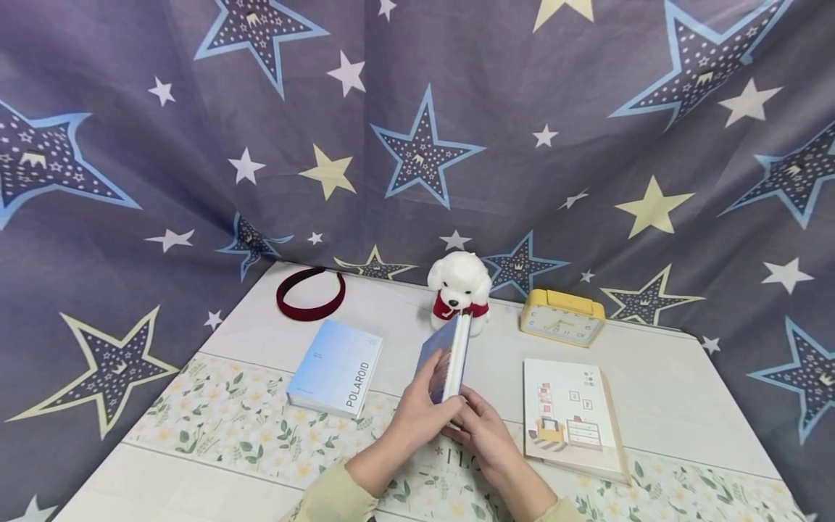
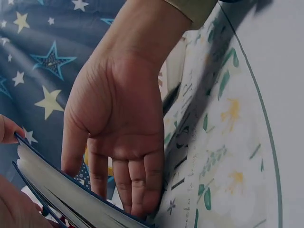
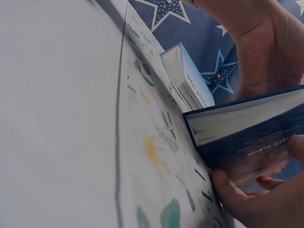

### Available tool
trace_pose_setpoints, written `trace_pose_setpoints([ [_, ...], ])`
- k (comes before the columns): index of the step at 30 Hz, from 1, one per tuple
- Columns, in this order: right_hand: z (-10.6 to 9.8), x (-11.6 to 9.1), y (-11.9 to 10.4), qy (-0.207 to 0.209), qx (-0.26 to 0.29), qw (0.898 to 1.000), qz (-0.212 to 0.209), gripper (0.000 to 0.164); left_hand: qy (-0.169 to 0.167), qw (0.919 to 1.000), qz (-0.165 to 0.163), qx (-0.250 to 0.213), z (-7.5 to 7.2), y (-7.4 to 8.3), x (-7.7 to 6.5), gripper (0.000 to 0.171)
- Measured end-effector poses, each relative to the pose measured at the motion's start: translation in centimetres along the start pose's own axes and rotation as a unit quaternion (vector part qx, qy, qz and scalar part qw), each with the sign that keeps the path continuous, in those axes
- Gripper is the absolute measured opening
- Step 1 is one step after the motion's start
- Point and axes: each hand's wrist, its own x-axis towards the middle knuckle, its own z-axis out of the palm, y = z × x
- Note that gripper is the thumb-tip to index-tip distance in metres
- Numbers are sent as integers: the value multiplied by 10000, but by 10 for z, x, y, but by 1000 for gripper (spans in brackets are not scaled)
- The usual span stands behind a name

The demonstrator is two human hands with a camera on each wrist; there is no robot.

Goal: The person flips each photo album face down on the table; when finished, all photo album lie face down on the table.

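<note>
A dark blue photo album point(image 1: 462, 351) stands tilted up over the middle of the table, its pale page edges facing me. My left hand point(image 1: 427, 413) grips it, thumb on one side and fingers on the other cover. Close beside its lower part is my right hand point(image 1: 485, 438); in the left wrist view this hand point(image 2: 121, 123) has its fingers extended along the cover. Seen from the right wrist, the right hand's fingertips touch the album cover point(image 3: 237, 166), where "PHOTO ALBUM" is printed.
Left of the hands lies a pale blue Polaroid album point(image 1: 335, 368), with a dark red headband point(image 1: 287, 299) behind it. A white plush dog point(image 1: 459, 283) sits at the back centre. On the right are a yellow clock point(image 1: 562, 317) and an illustrated book point(image 1: 574, 413).
</note>
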Motion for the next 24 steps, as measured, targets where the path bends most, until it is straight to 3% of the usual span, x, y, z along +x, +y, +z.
trace_pose_setpoints([
  [7, 0, 1, -2, 227, -139, 9993, 248, 79, -149, 9978, -44, -650, -4, 3, 0, 86],
  [13, -2, -2, -3, 233, -355, 9990, 133, 75, -239, 9929, 188, -1152, -11, 6, 1, 87],
  [21, -5, -5, -3, 342, -607, 9976, -17, 75, -65, 9868, 290, -1589, -19, 6, 1, 78],
  [24, -7, -5, -2, 457, -610, 9971, -19, 74, -17, 9802, 340, -1951, -21, 4, 2, 74],
])
